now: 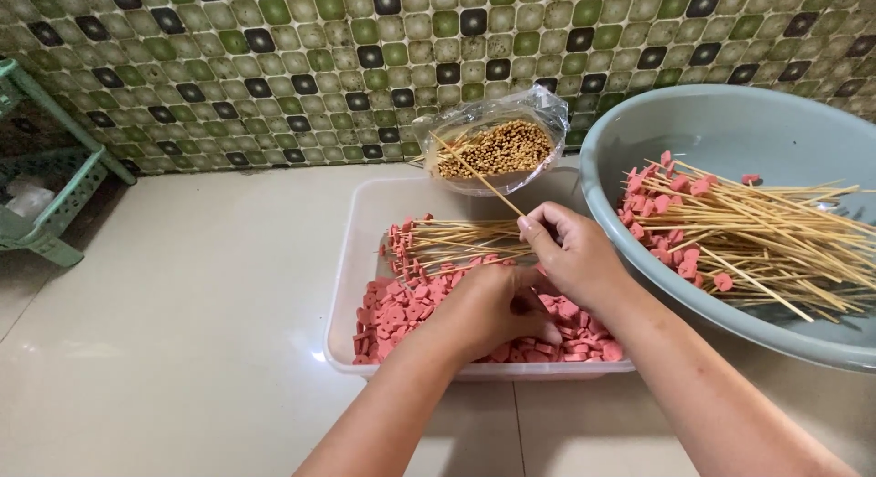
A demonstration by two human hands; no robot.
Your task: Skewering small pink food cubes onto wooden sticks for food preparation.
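A thin bamboo skewer (479,176) is pinched near its lower end between the thumb and forefinger of the right hand (573,254), its free length slanting up and left toward the clear bag of bare skewers (497,147) that rests against the tiled wall (274,67). The left hand (484,308) is laid palm down on the pink sausage pieces (392,313) in the white rectangular tray (360,249), its fingers curled into the heap; whether a piece is actually gripped cannot be told, since the fingertips are hidden. At the far end of the tray a small stack of loaded skewers (447,240) is seen, and many more lie in the grey basin (639,130) to the right. Tray and basin stand on a pale tiled floor (182,331).

The skewer is judged light, stiff along its length yet easily snapped if bent, and pointed, so it is best held low and close to the tip for control. The pieces are judged soft, small and somewhat slick, best taken by their edges with a light pinch, lest they be split or squashed
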